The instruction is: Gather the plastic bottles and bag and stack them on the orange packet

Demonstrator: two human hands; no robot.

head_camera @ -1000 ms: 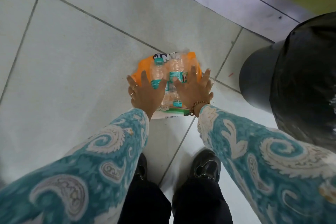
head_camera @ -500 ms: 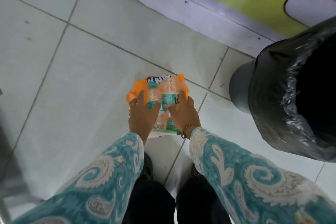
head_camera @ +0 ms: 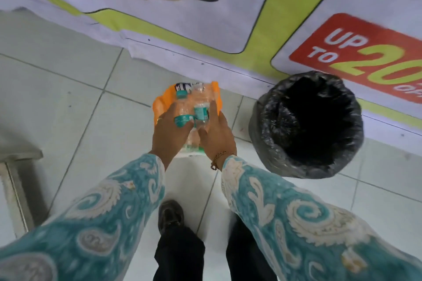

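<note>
An orange packet (head_camera: 159,105) carries two clear plastic bottles with teal labels (head_camera: 201,109) stacked on it, one with a teal cap (head_camera: 181,93). A pale plastic bag (head_camera: 191,149) shows under the bottles at the near end. My left hand (head_camera: 170,131) grips the pile from the left, fingers curled over a bottle. My right hand (head_camera: 215,134) grips it from the right. The pile looks lifted off the tiled floor, held between both hands.
A round bin lined with a black bag (head_camera: 308,123) stands open just right of the pile. A printed banner (head_camera: 251,18) lies along the floor's far side. A metal frame (head_camera: 16,166) is at the left. My shoes (head_camera: 170,214) are below.
My hands went from lying flat on the pile to gripping its sides, and the pile has risen with them. The view tilted up, showing the bin's mouth and the banner.
</note>
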